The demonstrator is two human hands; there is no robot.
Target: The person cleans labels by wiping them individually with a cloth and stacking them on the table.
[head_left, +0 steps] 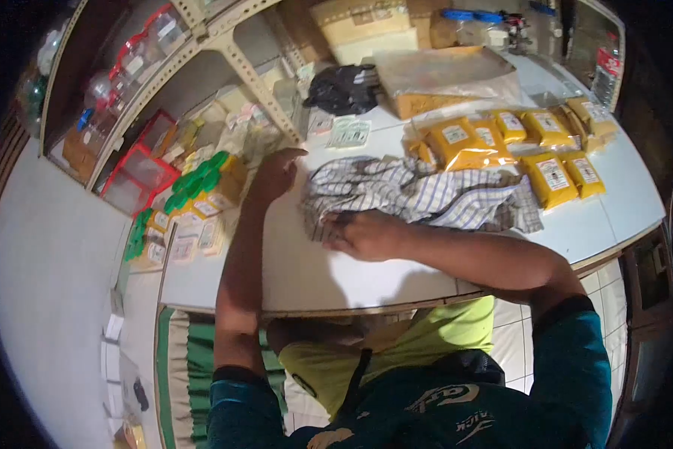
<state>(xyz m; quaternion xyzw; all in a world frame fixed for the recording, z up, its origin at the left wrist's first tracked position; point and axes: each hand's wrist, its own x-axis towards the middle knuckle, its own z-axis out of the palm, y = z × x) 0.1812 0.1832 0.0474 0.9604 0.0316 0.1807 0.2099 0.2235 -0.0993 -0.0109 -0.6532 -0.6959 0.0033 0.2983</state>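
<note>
A checked cloth, white with dark and blue lines, lies crumpled across the white tabletop. My right hand rests at the cloth's near left edge, its fingers curled onto the fabric. To the left of the cloth, my left hand is over the table beside the shelf post, holding nothing, with a finger stretched out. Behind and right of the cloth are several clear packets of yellow powder with white labels. Two more labelled yellow packets lie at the cloth's right end.
Green-capped jars and stacks of labels stand at the left. A metal shelf rises behind them. Farther back are a black plastic bag, printed label sheets, a plastic-covered cardboard box and a bottle.
</note>
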